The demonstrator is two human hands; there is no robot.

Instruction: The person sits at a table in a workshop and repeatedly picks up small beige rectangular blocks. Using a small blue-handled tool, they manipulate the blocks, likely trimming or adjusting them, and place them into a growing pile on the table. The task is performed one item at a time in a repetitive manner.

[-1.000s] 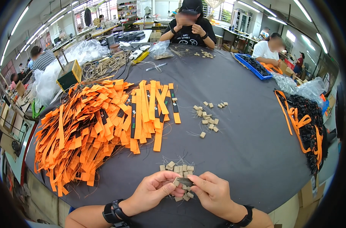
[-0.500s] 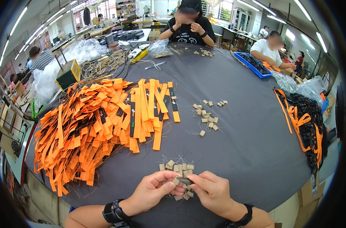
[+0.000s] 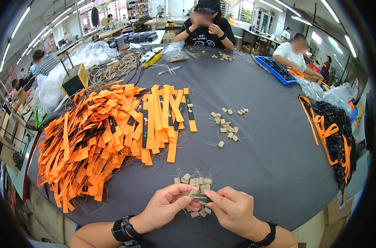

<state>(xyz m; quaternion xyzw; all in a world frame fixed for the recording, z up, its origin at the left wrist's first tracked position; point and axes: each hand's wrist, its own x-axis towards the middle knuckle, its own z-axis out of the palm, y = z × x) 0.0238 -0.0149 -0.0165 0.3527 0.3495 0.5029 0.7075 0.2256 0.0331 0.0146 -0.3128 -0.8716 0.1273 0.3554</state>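
Close to the near table edge, my left hand (image 3: 168,204) pinches a small beige fabric tab (image 3: 191,192) on edge between thumb and fingertips. My right hand (image 3: 233,207) grips a slim dark metal tool (image 3: 202,199), most of it hidden by the fingers; its exposed part reaches across to my left fingers. Just beyond and beneath both hands lies a pile of beige fabric tabs (image 3: 194,181) with loose threads sticking out. A scattered group of similar tabs (image 3: 223,124) sits farther off, right of centre.
A large heap of orange and black strips (image 3: 89,149) covers the table's left. Cords (image 3: 117,68), plastic bags (image 3: 89,53) and a metal block (image 3: 75,80) stand behind it. At right are black straps (image 3: 334,142) and a blue tray (image 3: 279,71). Two people sit across the table.
The beige tab in my left fingers has turned to a narrower edge, and the tool in my right hand shows more. Both hands stay almost in place.
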